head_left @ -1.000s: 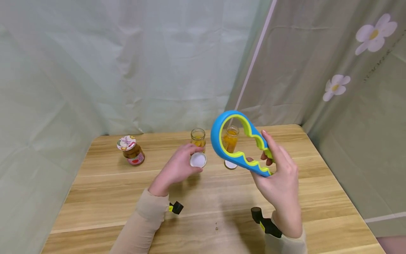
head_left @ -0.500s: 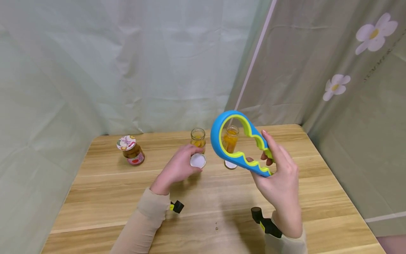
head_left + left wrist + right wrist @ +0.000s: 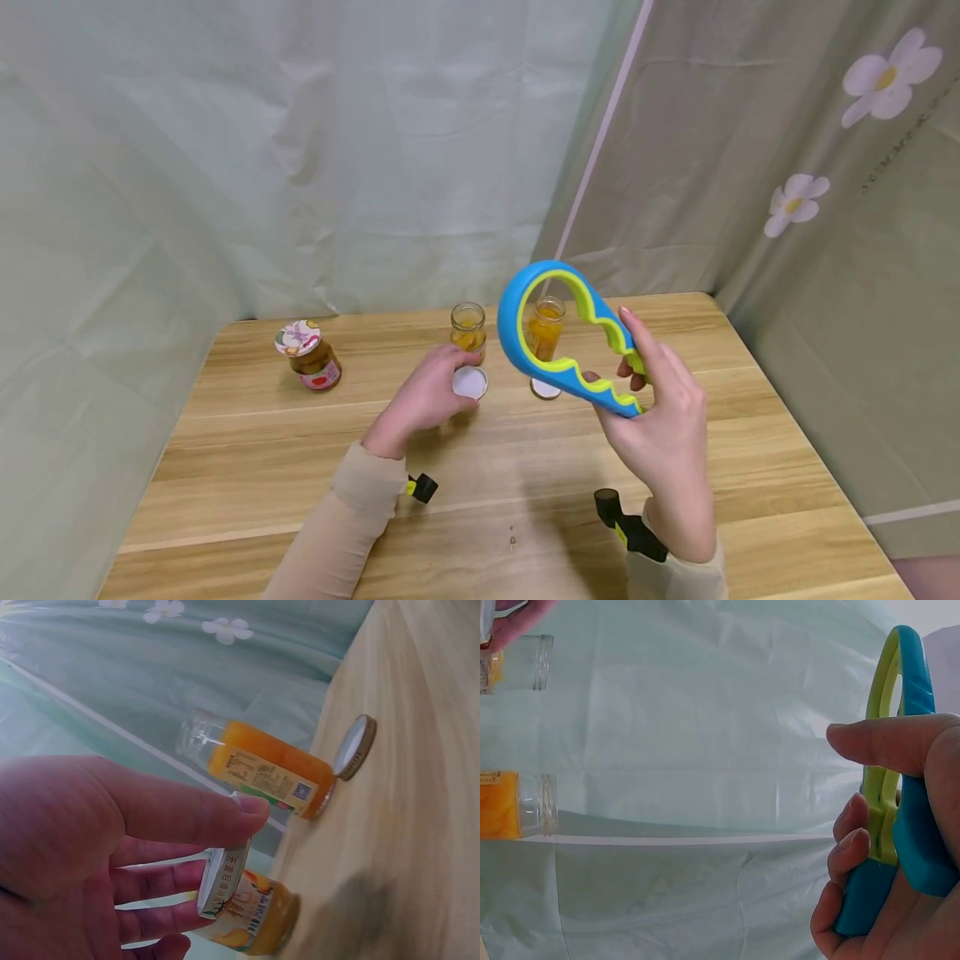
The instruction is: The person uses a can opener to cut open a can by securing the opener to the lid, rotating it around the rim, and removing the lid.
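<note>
My left hand (image 3: pixel 427 392) pinches a round metal lid (image 3: pixel 470 382) between thumb and fingers, its white inner side up in the head view. The left wrist view shows the lid (image 3: pixel 223 881) tilted, above the table. Just behind stands an uncapped glass jar (image 3: pixel 468 321) with yellow-orange fruit pieces, partly covered by my fingers. My right hand (image 3: pixel 667 417) grips the handles of a blue and lime-green jar opener (image 3: pixel 513 325), held up with its loop pointing left. Through that loop shows a second uncapped jar (image 3: pixel 546 332) of orange fruit.
Another lid (image 3: pixel 545 389) lies on the wooden table (image 3: pixel 247 467) in front of the second jar, partly behind the opener. A sealed jar (image 3: pixel 318 364) with a patterned white lid stands at the left. A curtain (image 3: pixel 412 150) hangs around the table's back and sides.
My left hand and forearm have shifted slightly to the right, and the lid in it sits a touch lower. My right hand holds the jar opener in the same place.
</note>
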`<state>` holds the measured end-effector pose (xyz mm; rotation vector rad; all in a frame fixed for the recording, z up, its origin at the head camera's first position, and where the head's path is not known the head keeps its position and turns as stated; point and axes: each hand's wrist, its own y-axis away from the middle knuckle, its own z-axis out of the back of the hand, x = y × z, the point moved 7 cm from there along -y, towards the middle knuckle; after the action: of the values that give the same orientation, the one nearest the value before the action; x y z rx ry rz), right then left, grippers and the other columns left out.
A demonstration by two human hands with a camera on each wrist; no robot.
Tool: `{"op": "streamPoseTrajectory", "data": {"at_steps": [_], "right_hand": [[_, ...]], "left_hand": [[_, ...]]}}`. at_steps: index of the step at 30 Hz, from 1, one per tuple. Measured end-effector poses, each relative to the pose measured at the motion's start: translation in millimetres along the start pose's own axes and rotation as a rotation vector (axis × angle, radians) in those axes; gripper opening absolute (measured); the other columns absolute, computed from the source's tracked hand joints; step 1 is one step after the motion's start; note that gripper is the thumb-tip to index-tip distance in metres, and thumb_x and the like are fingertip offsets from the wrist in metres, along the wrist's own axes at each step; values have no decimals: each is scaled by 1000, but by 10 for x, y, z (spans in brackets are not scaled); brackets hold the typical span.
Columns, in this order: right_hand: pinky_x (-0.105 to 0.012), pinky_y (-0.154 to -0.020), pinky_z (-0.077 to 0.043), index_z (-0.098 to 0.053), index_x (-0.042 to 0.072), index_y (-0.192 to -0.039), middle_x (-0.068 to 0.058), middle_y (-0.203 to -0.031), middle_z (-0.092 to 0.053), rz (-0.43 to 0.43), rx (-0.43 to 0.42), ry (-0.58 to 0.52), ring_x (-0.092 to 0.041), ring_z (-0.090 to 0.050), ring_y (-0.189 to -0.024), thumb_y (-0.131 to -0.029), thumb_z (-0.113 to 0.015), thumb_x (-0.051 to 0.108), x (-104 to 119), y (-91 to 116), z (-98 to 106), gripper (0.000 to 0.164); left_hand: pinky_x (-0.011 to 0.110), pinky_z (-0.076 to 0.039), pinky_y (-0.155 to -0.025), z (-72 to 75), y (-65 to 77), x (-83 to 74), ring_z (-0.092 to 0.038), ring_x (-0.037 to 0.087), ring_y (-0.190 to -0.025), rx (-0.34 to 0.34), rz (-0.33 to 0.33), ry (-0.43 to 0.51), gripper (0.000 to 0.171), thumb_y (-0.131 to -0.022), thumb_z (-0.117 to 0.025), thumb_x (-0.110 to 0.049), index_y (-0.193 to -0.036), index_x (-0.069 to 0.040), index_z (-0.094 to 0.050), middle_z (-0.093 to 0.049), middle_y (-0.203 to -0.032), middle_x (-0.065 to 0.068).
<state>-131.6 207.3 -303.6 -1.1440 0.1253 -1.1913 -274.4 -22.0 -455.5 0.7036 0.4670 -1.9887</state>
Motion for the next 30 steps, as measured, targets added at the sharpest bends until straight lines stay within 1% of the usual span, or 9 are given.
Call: {"op": "streamPoseTrajectory", "data": {"at_steps": [4, 7, 13, 19, 23, 30], "right_hand": [[-33, -58, -41, -56, 15, -141, -3, -81, -59, 5, 1, 5, -13, -48, -73, -66, -85, 3, 7, -2, 0, 81], [-32, -58, -41, -56, 15, -141, -4, -81, -59, 14, -2, 6, -14, -48, -72, -66, -85, 4, 34, -10, 6, 81], [-27, -59, -40, -58, 9, -137, -8, -78, -58, 45, -20, -17, -17, -48, -70, -66, -83, -1, 195, -63, 50, 76], [-26, -59, -39, -58, 7, -136, -9, -76, -57, 51, -22, -20, -18, -48, -69, -66, -81, -4, 339, -112, 93, 75], [-27, -59, -40, -58, 7, -136, -9, -76, -58, 52, -23, -16, -17, -48, -69, -66, -81, -2, 316, -107, 85, 74], [-28, -59, -40, -58, 10, -137, -7, -78, -58, 46, -14, -4, -16, -48, -70, -66, -84, 2, 152, -49, 26, 76]], "left_hand": [[45, -46, -98, -74, -34, 59, -47, 23, -114, 15, 11, -20, 60, -71, -89, -16, -125, -8, -64, -56, -127, 6], [47, -45, -99, -128, -56, 99, -47, 24, -116, 23, 21, -28, 60, -71, -89, -17, -125, -6, -64, -55, -130, 7], [48, -44, -101, -189, -84, 161, -46, 25, -119, 20, 56, -48, 59, -72, -89, -20, -124, -6, -65, -54, -135, 7], [48, -47, -97, -220, -103, 202, -48, 25, -114, 6, 85, -72, 58, -73, -88, -26, -123, -6, -65, -55, -133, 7], [47, -48, -95, -242, -109, 207, -51, 25, -111, -1, 80, -95, 58, -72, -88, -28, -121, -6, -66, -56, -131, 8], [49, -47, -94, -282, -108, 220, -51, 25, -112, 6, 81, -122, 58, -72, -89, -30, -121, -8, -66, -57, -130, 7]]}}
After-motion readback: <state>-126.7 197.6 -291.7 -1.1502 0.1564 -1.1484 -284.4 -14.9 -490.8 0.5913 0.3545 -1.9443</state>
